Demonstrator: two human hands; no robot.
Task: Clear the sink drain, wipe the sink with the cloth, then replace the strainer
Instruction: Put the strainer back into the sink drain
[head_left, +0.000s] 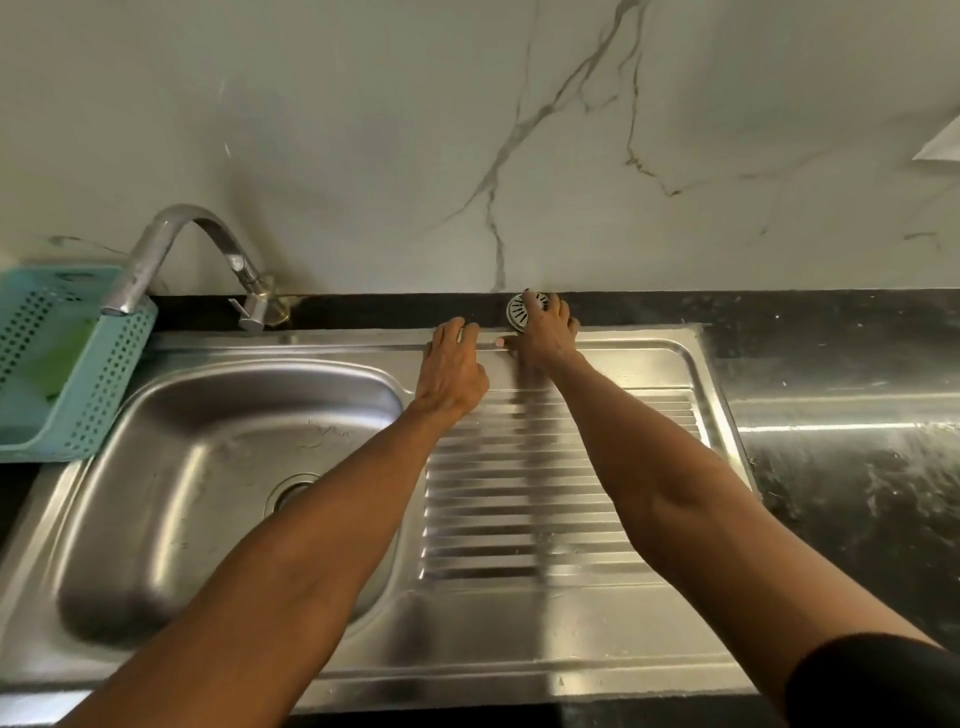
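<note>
1. One round slotted strainer (521, 310) was pictured out of the sink, on the dark ledge behind the sink's back rim, at the foot of the marble wall.
2. The right hand (545, 332) was laid over the strainer with fingers spread across its top; whether it was gripped or only touched could not be told.
3. The left hand (451, 371) was rested flat, fingers straight and holding nothing, on the back rim of the sink just beside the strainer.
4. The drain (291, 494) was seen uncovered in the floor of the basin (208, 457), well apart from the strainer and partly hidden by the left forearm.
5. The task was judged to be near its last stage: the strainer was out of the drain and had not yet been replaced. The basin looked clean, but whether it had been wiped could not be confirmed, and no cloth was visible.
6. One ribbed draining board (561, 467) was shown between the basin and the dark countertop (831, 467), beneath both forearms.
7. One curved tap (171, 249) was mounted on the ledge well to the left of the strainer.
8. One pale blue perforated basket (114, 384) was set beyond the tap, at the far end of the sink from the strainer.
9. Counted in all: two hands, one strainer, one basin, one tap, one basket.
</note>
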